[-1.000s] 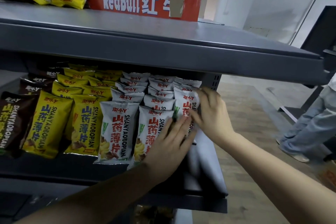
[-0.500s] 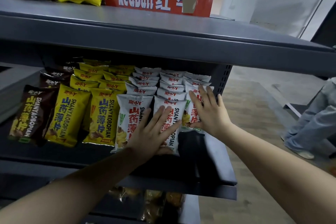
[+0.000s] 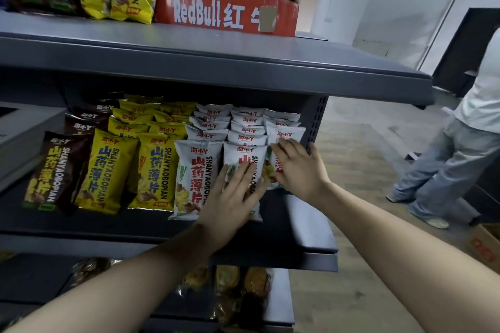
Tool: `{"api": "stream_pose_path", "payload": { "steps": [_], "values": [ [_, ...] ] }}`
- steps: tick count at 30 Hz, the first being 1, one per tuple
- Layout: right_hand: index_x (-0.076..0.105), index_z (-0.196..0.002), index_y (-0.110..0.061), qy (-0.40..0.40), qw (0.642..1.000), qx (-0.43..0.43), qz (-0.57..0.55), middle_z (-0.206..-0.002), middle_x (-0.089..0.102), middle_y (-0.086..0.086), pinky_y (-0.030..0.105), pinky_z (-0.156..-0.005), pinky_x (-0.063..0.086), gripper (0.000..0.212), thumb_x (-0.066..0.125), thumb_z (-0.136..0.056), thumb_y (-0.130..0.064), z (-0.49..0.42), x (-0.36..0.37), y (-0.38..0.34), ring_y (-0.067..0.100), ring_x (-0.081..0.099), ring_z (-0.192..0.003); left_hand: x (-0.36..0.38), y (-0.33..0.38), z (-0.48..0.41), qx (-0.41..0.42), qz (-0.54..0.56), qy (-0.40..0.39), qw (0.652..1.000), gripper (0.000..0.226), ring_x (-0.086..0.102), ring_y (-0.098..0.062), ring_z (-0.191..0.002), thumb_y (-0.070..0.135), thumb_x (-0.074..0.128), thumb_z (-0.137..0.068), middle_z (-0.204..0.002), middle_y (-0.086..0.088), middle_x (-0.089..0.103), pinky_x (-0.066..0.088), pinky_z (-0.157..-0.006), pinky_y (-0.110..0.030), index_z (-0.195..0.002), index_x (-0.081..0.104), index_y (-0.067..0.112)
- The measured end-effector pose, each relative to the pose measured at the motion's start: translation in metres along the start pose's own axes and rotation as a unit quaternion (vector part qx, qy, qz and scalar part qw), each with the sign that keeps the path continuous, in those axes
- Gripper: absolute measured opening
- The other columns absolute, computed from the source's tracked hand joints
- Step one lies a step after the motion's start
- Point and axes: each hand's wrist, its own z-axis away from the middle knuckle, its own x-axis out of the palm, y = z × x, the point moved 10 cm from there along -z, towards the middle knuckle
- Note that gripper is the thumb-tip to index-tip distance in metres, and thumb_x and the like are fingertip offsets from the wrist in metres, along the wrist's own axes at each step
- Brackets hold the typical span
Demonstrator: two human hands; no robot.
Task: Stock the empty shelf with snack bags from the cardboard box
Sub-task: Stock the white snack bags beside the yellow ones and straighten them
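Head-view observer: Shelf [image 3: 303, 224] carries rows of snack bags under both hands. A RedBull carton [image 3: 224, 11] sits on the upper shelf [image 3: 189, 62], above the hands.

Checker: Bag positions?

Head-view observer: White bags [image 3: 211, 127] stand directly ahead of the fingers. Yellow bags [image 3: 108, 167] and brown bags [image 3: 54, 170] lie left of the left hand.

Checker: Grip condition?

Head-view observer: Left hand [image 3: 232, 197] lies flat, fingers straight, pressing the front white bag [image 3: 243, 153]. Right hand [image 3: 300, 167] rests just beside it, fingers extended on the neighbouring bag [image 3: 284, 134].
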Motion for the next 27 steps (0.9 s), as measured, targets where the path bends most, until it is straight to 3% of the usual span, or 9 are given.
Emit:
{"api": "stream_pose_path", "payload": {
  "steps": [3, 7, 11, 15, 18, 20, 23, 27],
  "values": [
    [0.038, -0.145, -0.014, 0.04, 0.999, -0.015, -0.012, -0.154, 0.033, 0.006, 0.052, -0.111, 0.027, 0.06, 0.052, -0.093, -0.041, 0.016, -0.01, -0.007, 0.022, 0.032, -0.141, -0.007, 0.008, 0.009, 0.011, 0.025, 0.013, 1.0, 0.054, 0.045, -0.036, -0.131, 0.027, 0.064, -0.079, -0.139, -0.019, 0.049, 0.035, -0.106, -0.057, -0.13, 0.056, 0.014],
    [0.066, -0.118, -0.015, 0.083, 0.996, -0.018, 0.012, -0.127, 0.063, 0.006, 0.045, -0.089, 0.05, 0.048, 0.068, -0.079, -0.041, 0.038, -0.013, -0.011, 0.025, 0.062, -0.111, -0.022, 0.023, 0.02, 0.043, 0.071, 0.035, 0.996, 0.039, 0.051, -0.033, -0.125, 0.014, 0.042, -0.087, -0.131, -0.016, 0.057, 0.037, -0.102, -0.052, -0.118, 0.064, 0.01],
    [0.07, -0.088, -0.016, 0.137, 0.99, -0.045, 0.009, -0.092, 0.069, 0.002, 0.031, -0.062, 0.05, 0.041, 0.037, -0.086, -0.039, 0.068, -0.026, -0.026, 0.024, 0.066, -0.079, -0.039, 0.047, 0.036, 0.105, 0.142, 0.027, 0.984, 0.034, 0.061, -0.027, -0.108, 0.015, 0.051, -0.074, -0.111, -0.008, 0.067, 0.038, -0.093, -0.038, -0.104, 0.068, 0.012],
    [0.065, -0.07, -0.015, 0.222, 0.966, -0.132, -0.023, -0.071, 0.061, 0.001, 0.031, -0.047, 0.045, 0.029, 0.044, -0.088, -0.025, 0.126, -0.047, -0.055, 0.023, 0.058, -0.064, -0.049, 0.075, 0.069, 0.147, 0.213, 0.008, 0.966, 0.02, 0.062, -0.021, -0.089, 0.016, 0.055, -0.078, -0.095, -0.002, 0.067, 0.042, -0.078, -0.032, -0.093, 0.068, 0.017],
    [0.063, -0.07, -0.015, 0.186, 0.963, -0.166, -0.102, -0.071, 0.056, 0.002, 0.03, -0.046, 0.04, 0.026, 0.046, -0.09, -0.021, 0.171, -0.038, -0.069, 0.023, 0.051, -0.062, -0.032, 0.092, 0.109, 0.15, 0.246, -0.05, 0.956, 0.021, 0.061, -0.02, -0.083, 0.019, 0.064, -0.07, -0.094, -0.002, 0.066, 0.042, -0.074, -0.031, -0.091, 0.067, 0.019],
    [0.061, -0.072, -0.015, 0.145, 0.966, -0.159, -0.146, -0.072, 0.055, 0.002, 0.027, -0.047, 0.033, 0.021, 0.048, -0.087, -0.021, 0.2, -0.021, -0.072, 0.023, 0.051, -0.061, -0.006, 0.105, 0.138, 0.131, 0.254, -0.157, 0.945, 0.022, 0.064, -0.017, -0.084, 0.021, 0.067, -0.068, -0.094, 0.003, 0.066, 0.045, -0.071, -0.027, -0.089, 0.068, 0.025],
    [0.062, -0.074, -0.016, 0.064, 0.969, -0.163, -0.174, -0.073, 0.056, -0.001, 0.028, -0.045, 0.037, 0.013, 0.052, -0.081, -0.023, 0.242, 0.022, -0.083, 0.022, 0.054, -0.06, 0.022, 0.126, 0.18, 0.08, 0.314, -0.314, 0.892, 0.025, 0.062, -0.02, -0.097, 0.015, 0.056, -0.081, -0.106, 0.001, 0.063, 0.048, -0.078, -0.031, -0.103, 0.063, 0.025],
    [0.049, -0.077, -0.021, -0.089, 0.958, -0.132, -0.24, -0.07, 0.053, -0.002, 0.028, -0.036, 0.036, 0.012, 0.05, -0.084, -0.031, 0.289, 0.097, -0.101, 0.022, 0.058, -0.058, 0.043, 0.16, 0.214, -0.005, 0.404, -0.398, 0.824, 0.033, 0.054, -0.023, -0.115, 0.014, 0.042, -0.088, -0.125, -0.002, 0.057, 0.046, -0.092, -0.032, -0.118, 0.056, 0.022]
  ]
}}
